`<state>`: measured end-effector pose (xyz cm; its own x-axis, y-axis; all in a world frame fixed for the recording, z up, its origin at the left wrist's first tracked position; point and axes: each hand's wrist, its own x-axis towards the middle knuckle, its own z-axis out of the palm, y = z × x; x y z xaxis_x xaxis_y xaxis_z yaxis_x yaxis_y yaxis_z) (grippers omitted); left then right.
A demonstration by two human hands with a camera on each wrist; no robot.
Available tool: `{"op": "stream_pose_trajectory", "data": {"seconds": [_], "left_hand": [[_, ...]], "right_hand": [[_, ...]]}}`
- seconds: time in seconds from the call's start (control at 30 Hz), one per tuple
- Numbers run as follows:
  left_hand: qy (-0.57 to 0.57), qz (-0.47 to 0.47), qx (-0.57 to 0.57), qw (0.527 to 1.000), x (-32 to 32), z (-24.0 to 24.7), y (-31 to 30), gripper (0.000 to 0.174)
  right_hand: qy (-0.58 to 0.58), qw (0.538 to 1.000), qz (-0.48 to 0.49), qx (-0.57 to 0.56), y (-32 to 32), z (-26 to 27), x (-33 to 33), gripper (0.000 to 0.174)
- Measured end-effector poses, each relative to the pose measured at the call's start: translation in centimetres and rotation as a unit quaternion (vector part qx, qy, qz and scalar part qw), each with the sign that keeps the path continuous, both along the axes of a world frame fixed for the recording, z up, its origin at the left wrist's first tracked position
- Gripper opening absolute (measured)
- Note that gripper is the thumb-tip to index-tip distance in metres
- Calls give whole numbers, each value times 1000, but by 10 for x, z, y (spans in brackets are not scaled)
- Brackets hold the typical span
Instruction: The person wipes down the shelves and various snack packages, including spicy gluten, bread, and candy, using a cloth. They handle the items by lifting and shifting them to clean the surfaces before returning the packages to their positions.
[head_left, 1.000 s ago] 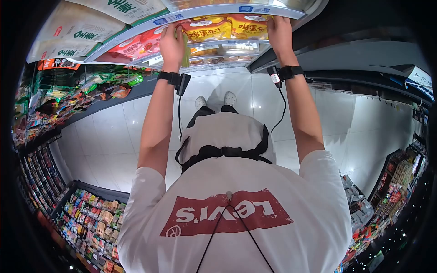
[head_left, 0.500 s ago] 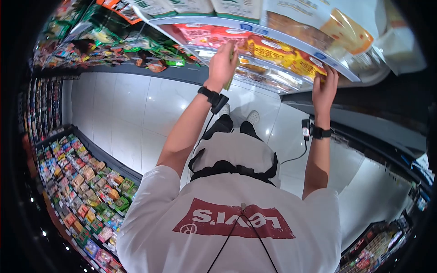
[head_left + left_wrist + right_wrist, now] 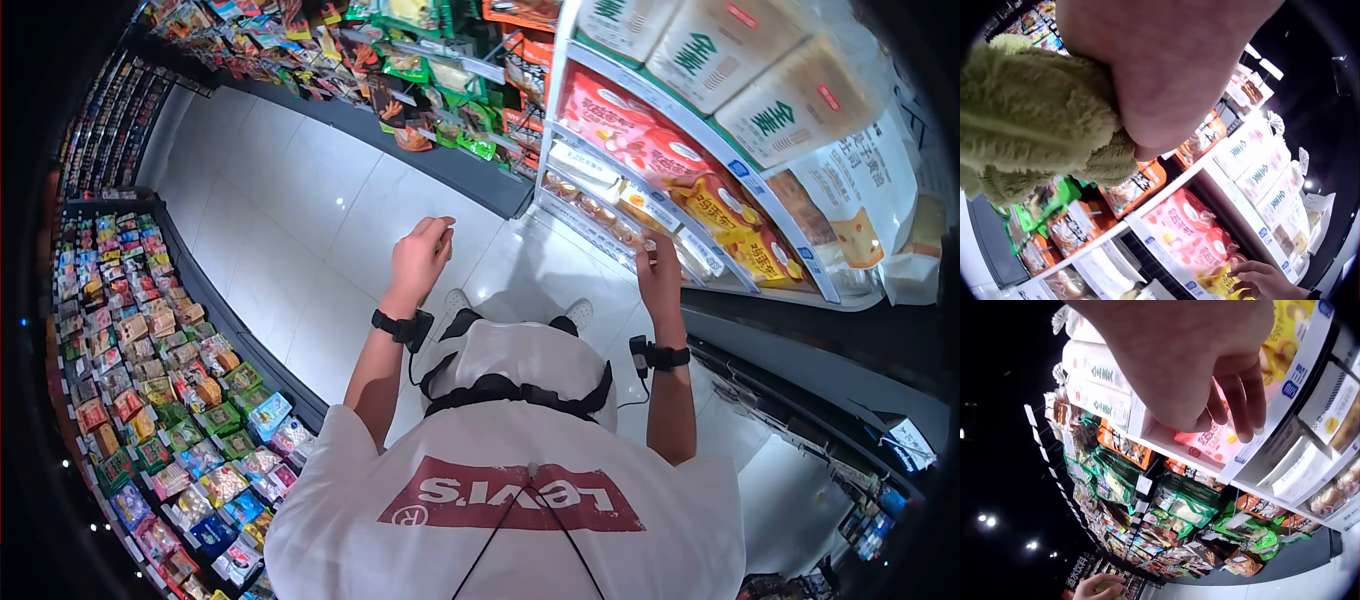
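Note:
My left hand (image 3: 422, 262) is held over the floor, away from the shelves. A green fuzzy cloth-like thing (image 3: 1035, 119) fills the left of the left wrist view, gripped by that hand (image 3: 1166, 69), whose fingers are mostly hidden. In the right wrist view a bit of green shows beneath the left hand (image 3: 1099, 586). My right hand (image 3: 660, 285), empty, is beside the shelf front, its fingers loosely bent. Near it are yellow packets (image 3: 735, 225) and pink packets (image 3: 630, 125); whether it touches anything I cannot tell.
Bagged bread (image 3: 720, 50) stands on the shelf above the packets. Snack bags (image 3: 430, 70) hang on racks beyond the dark floor-level ledge (image 3: 400, 150). A long bin of packaged snacks (image 3: 180, 400) runs along the left. White floor tiles (image 3: 290, 190) lie between.
The view has swung toward the shelf's left end. My left hand has come away from the pink and yellow packets; my right hand has drawn back to the shelf front.

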<state>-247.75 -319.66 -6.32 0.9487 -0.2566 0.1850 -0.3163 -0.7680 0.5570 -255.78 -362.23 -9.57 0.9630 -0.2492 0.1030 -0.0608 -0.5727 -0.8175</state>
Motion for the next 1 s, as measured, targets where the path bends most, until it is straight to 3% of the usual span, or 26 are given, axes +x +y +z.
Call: {"op": "stream_pose_trajectory", "data": {"seconds": [0.3, 0.57, 0.8, 1.0], "left_hand": [[32, 94, -3, 995, -10, -18, 224, 18], [73, 131, 91, 985, 16, -37, 354, 17], [95, 161, 107, 977, 96, -49, 447, 16], [91, 166, 93, 977, 204, -16, 513, 13]], "right_hand": [[49, 990, 127, -25, 223, -12, 96, 27], [94, 965, 240, -36, 371, -13, 182, 20], [101, 957, 270, 24, 481, -52, 304, 18], [92, 947, 305, 39, 570, -42, 399, 17]]}}
